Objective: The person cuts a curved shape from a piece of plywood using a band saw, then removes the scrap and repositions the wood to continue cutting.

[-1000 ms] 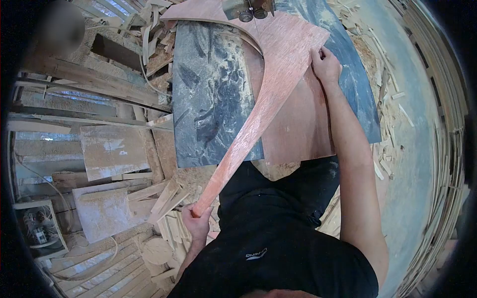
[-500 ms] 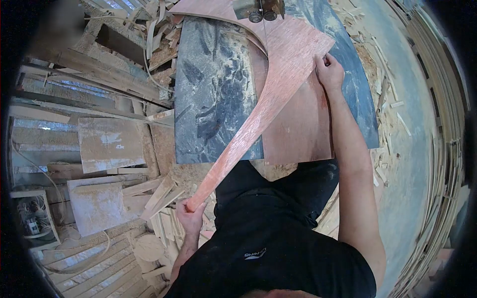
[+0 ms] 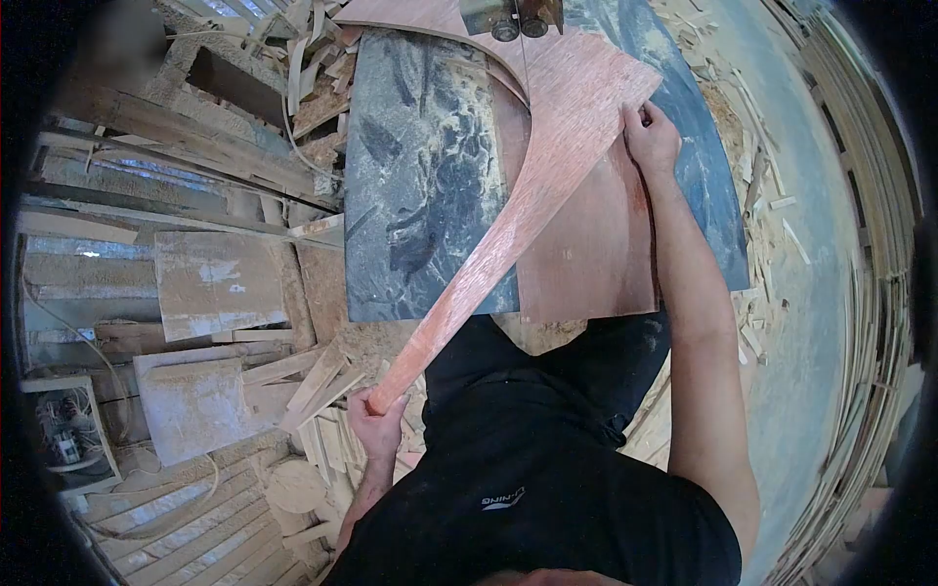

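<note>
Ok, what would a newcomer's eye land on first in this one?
Probably the long pinkish wooden piece slanting across the middle over the dusty dark worktable, its narrow end in the left hand, the right hand at its wide end. Then the metal fitting at top centre, and scrap wood heaped upper left.

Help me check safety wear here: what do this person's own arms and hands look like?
The left hand and right hand are bare: no gloves, and no watch shows. The right arm is uncovered up to the short sleeve of a black shirt with a small pale logo.
</note>
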Tool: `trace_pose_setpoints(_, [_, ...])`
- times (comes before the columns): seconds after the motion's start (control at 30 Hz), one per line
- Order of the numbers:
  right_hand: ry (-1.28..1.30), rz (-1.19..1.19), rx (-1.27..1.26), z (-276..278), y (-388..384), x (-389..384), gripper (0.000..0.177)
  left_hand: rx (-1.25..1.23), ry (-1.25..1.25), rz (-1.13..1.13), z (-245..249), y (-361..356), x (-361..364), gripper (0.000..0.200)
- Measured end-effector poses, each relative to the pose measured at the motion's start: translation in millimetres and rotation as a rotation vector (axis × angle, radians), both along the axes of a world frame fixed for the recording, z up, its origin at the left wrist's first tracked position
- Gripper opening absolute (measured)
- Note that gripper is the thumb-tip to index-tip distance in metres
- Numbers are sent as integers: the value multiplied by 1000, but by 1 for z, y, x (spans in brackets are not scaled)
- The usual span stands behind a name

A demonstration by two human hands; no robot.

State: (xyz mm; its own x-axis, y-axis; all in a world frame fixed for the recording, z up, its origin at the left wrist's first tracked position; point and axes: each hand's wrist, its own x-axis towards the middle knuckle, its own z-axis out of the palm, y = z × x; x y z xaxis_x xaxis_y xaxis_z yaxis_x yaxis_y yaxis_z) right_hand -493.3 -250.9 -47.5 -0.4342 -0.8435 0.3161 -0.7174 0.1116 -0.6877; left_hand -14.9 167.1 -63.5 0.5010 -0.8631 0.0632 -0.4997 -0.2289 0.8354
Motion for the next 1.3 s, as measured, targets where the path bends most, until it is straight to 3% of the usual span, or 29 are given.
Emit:
trace_pose_setpoints(0.53, [-16, 4, 61, 2, -6, -3, 43, 65, 42, 21, 11, -7, -6, 47])
trace_pose_setpoints(0.77, [-55, 12, 9, -1, -4, -5, 45, 3, -72, -53, 4, -6, 7, 47])
trace_pose_setpoints(0.9, [-103, 41, 103, 4, 0, -6, 45, -10, -90, -67, 12, -8, 2, 47])
trace_pose_setpoints(1.3, [-94, 22, -6, 6, 1, 0, 43, 11, -58, -33, 3, -5, 3, 47])
